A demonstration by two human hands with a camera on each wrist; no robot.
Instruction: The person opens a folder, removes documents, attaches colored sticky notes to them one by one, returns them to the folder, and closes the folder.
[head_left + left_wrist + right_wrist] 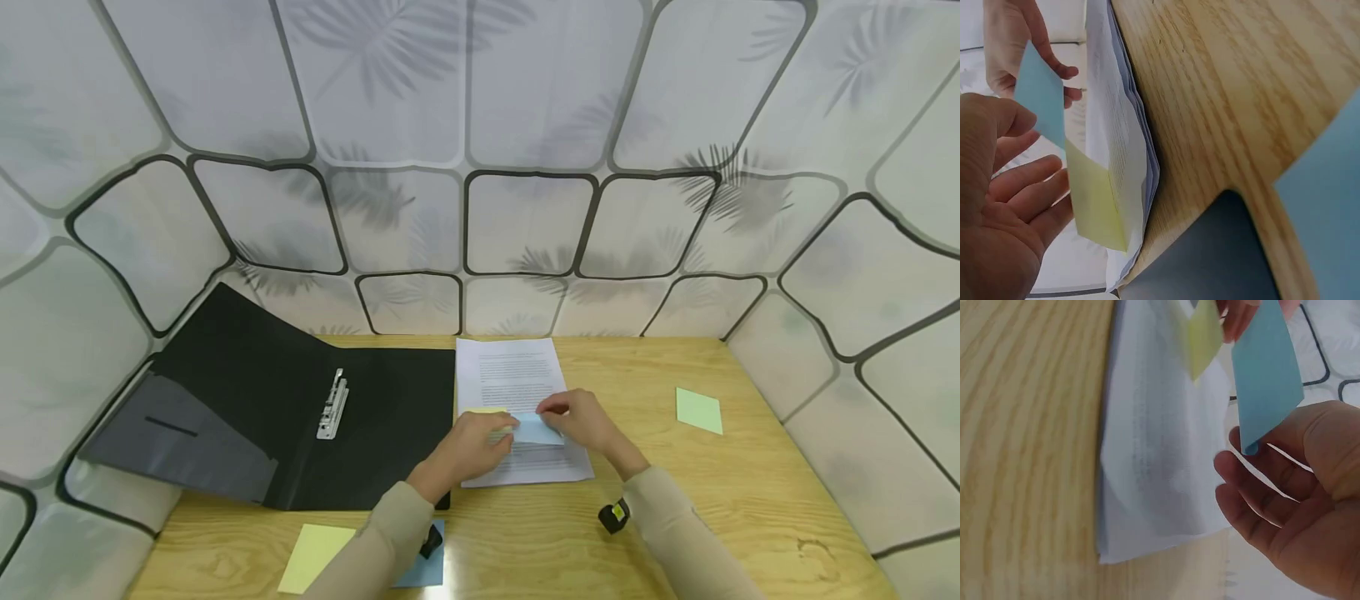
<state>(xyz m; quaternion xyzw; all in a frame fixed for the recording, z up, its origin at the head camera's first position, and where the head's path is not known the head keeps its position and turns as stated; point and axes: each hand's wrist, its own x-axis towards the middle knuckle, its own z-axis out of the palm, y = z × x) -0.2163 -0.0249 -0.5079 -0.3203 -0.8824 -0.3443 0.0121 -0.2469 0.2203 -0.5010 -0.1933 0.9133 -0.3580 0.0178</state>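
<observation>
Over a stack of printed papers, my left hand and right hand hold a blue sticky note between them. The left thumb and index finger pinch its left side, with the other fingers loosely bent in the left wrist view. My right hand pinches the opposite end of the blue note with thumb and index finger. A yellow sticky note lies against the top sheet beside the left fingers, partly covered by that hand in the head view.
A black ring binder lies spread open left of the papers, its cover leaning up near the patterned curtain wall. A green note is at the right. Near the front lie another yellow note and a blue one, partly under the left forearm.
</observation>
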